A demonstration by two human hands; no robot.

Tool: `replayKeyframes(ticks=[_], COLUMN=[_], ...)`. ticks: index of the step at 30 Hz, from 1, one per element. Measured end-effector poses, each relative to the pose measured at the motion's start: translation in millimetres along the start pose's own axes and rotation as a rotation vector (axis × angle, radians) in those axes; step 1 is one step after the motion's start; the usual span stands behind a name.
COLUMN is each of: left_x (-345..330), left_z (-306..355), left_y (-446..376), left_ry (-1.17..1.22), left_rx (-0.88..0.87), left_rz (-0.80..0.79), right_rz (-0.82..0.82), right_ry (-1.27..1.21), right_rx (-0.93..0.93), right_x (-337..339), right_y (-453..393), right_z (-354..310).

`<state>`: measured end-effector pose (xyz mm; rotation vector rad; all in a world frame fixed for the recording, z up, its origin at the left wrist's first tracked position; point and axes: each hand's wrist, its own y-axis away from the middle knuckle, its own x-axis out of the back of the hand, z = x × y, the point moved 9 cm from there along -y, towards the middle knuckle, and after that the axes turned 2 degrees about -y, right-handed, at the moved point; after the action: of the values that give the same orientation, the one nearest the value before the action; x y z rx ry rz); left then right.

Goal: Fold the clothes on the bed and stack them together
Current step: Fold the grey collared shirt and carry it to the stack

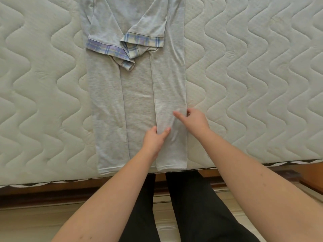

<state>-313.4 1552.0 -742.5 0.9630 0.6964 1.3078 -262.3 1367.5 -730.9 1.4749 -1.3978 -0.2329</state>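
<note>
Grey shirt (pixel 136 95) lies flat on quilted mattress (pixel 253 75), both sides folded inward, plaid-cuffed sleeves crossed well beyond the hands. Left hand (pixel 154 139) pinches the right flap's inner edge. Right hand (pixel 194 119), just beside it, grips the flap's outer edge.

Soft, even daylight fills the view, bright and without glare, leaving only faint shadows under the hands and along fabric folds. The wide lens bows the bed (pixel 262 84) edge near the frame's corners. Focus is slightly soft throughout, blurrier at the fingertips.
</note>
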Motion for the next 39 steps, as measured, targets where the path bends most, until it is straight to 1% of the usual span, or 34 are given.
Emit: replayKeyframes(ticks=[1, 3, 5, 7, 8, 9, 11, 12, 13, 14, 16, 20, 22, 23, 24, 26, 28, 30, 31, 32, 34, 36, 37, 38, 39], left_x=[0, 1, 1, 0, 0, 0, 0, 0, 1, 3, 3, -2, -5, -5, -5, 0, 10, 31, 45, 61, 101, 152, 178, 199, 215], left_z=[-4, -13, -21, -31, -37, -43, -57, -64, -72, -78, -89, -104, -107, -108, -108, -103, -95, -83, -75, -66, -48, -39, -40, -44, -55], left_y=[2, 6, 10, 14, 16, 19, 25, 28, 32, 34, 40, 52, 55, 55, 55, 53, 54, 58, 60, 65, 75, 83, 84, 84, 78], left_ry=[-0.001, -0.022, -0.049, -0.087, -0.106, -0.119, -0.136, -0.141, -0.140, -0.132, -0.105, -0.026, -0.024, -0.041, -0.091, -0.310, -0.563, -0.720, -0.757, -0.765, -0.699, -0.607, -0.591, -0.591, -0.589], left_rx=[0.007, 0.017, 0.037, 0.049, 0.052, 0.057, 0.083, 0.105, 0.128, 0.146, 0.179, 0.241, 0.243, 0.241, 0.235, 0.205, 0.149, 0.052, -0.018, -0.103, -0.271, -0.358, -0.355, -0.312, -0.222], left_rz=[-0.009, -0.010, -0.016, -0.017, -0.017, -0.020, -0.035, -0.044, -0.051, -0.058, -0.085, -0.167, -0.166, -0.154, -0.130, -0.082, -0.047, 0.012, 0.053, 0.103, 0.227, 0.420, 0.531, 0.617, 0.639], right_rz=[-0.056, -0.080, -0.022, 0.058, 0.071, 0.051, -0.065, -0.119, -0.141, -0.136, -0.112, -0.019, -0.049, -0.093, -0.142, -0.173, -0.096, -0.018, 0.015, 0.039, 0.070, 0.085, 0.092, 0.101, 0.105], right_ry=[0.045, 0.034, -0.051, -0.065, -0.068, -0.062, 0.011, 0.063, 0.096, 0.078, -0.051, -0.299, -0.383, -0.375, -0.329, -0.168, -0.065, -0.084, -0.114, -0.139, -0.199, -0.313, -0.369, -0.406, -0.418], right_rx=[-0.003, -0.015, -0.016, -0.017, -0.022, -0.019, -0.017, -0.040, -0.071, -0.102, -0.132, -0.112, -0.152, -0.164, -0.164, -0.138, -0.136, -0.170, -0.179, -0.181, -0.174, -0.200, -0.220, -0.238, -0.249], right_x=[-7, -10, -4, 0, -3, -10, -33, -43, -47, -46, -41, -33, -41, -47, -53, -60, -56, -54, -53, -53, -55, -59, -60, -61, -62], right_y=[3, 7, 12, 22, 29, 37, 52, 58, 61, 64, 69, 84, 92, 95, 98, 102, 104, 109, 112, 115, 122, 125, 125, 126, 127], right_z=[5, 15, 25, 34, 39, 42, 51, 58, 67, 74, 85, 101, 110, 113, 115, 116, 117, 119, 119, 118, 114, 114, 114, 114, 114])
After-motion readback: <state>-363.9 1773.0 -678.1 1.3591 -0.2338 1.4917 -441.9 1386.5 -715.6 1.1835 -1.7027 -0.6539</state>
